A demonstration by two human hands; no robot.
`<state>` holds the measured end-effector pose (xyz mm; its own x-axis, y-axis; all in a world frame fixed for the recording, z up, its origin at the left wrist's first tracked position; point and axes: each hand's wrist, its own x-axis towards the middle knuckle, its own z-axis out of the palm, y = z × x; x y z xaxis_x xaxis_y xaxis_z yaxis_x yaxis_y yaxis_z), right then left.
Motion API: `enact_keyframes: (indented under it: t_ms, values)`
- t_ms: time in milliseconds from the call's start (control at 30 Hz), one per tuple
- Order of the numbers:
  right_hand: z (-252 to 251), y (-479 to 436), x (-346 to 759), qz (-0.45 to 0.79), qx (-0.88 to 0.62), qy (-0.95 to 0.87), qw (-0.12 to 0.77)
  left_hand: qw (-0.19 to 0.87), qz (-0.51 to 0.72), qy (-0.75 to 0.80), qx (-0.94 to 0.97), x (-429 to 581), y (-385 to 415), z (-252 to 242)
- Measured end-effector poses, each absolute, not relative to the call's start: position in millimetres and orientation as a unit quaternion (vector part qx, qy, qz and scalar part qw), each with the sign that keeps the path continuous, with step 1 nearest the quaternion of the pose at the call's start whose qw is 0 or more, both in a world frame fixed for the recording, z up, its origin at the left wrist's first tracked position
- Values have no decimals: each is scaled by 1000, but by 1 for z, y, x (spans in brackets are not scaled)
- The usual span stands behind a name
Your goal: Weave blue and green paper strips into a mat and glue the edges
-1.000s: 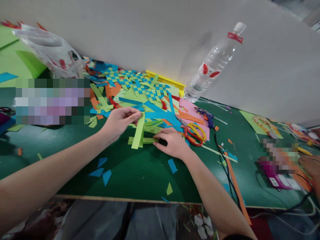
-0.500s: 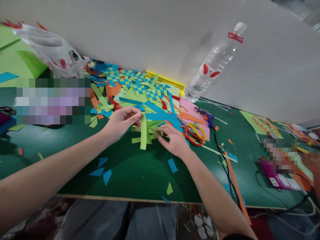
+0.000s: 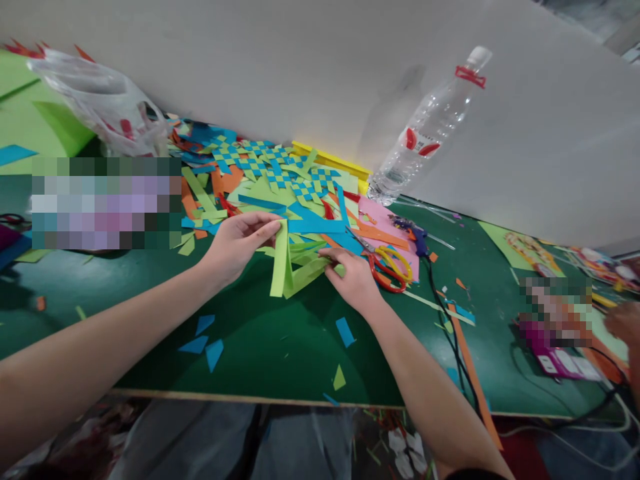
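My left hand (image 3: 246,245) pinches folded paper strips between thumb and fingers. From that pinch a light green strip (image 3: 280,263) hangs down, and a blue strip (image 3: 317,227) sticks out to the right. My right hand (image 3: 354,279) is closed on the end of another green strip (image 3: 306,277), which slants up toward it from the hanging one. More green strips lie behind, partly hidden by the hands. Scissors with red and yellow handles (image 3: 393,267) rest just right of my right hand. Beyond the hands lie woven blue-and-green paper pieces (image 3: 270,163).
A clear plastic bottle (image 3: 425,133) stands by the grey wall. A blue glue gun (image 3: 413,230) lies on pink paper, its black cord (image 3: 450,333) running forward. A plastic bag (image 3: 105,100) is at the left. Paper scraps (image 3: 214,353) dot the green table. Another person's hand (image 3: 624,330) shows far right.
My right hand has shifted slightly right, drawing the end of a green strip outward. The hanging green strip in my left hand has swung a little left; the blue strip tilts slightly.
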<state>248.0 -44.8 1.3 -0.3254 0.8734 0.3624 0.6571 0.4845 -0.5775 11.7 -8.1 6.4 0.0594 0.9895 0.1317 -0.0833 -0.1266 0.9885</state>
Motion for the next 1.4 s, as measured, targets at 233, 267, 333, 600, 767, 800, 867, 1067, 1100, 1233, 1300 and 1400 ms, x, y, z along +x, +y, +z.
enact_keyframes:
  t_ms: [233, 267, 333, 600, 767, 800, 867, 1067, 1100, 1233, 1300, 1400]
  values:
    - [-4, -36, 252, 286, -522, -675, 436, 540, 539, 405, 504, 13, -10, 9]
    - [-5, -35, 253, 305, -520, -652, 460, 544, 539, 402, 502, 13, -10, 9]
    - [-6, -32, 254, 338, -512, -613, 499, 556, 537, 400, 492, 13, -9, 8]
    - [0, -30, 253, 420, -482, -486, 596, 622, 532, 379, 431, 13, -8, 8]
    - [-1, -28, 253, 446, -460, -399, 656, 683, 548, 320, 361, 10, -6, 11]
    - [-1, -28, 254, 447, -460, -388, 661, 689, 552, 311, 354, 9, -6, 11]
    - [-1, -27, 255, 447, -463, -373, 669, 695, 557, 297, 344, 8, -5, 12]
    - [0, -28, 252, 438, -464, -380, 670, 696, 540, 307, 361, 8, -4, 8]
    - [0, -29, 252, 435, -463, -385, 669, 696, 533, 311, 367, 8, -5, 7]
    - [1, -29, 251, 426, -454, -399, 673, 689, 508, 338, 391, 12, -7, 6]
    - [-1, -29, 251, 424, -446, -406, 676, 680, 496, 361, 402, 14, -8, 6]
    - [-4, -28, 253, 419, -431, -429, 674, 676, 482, 384, 405, 15, -9, 8]
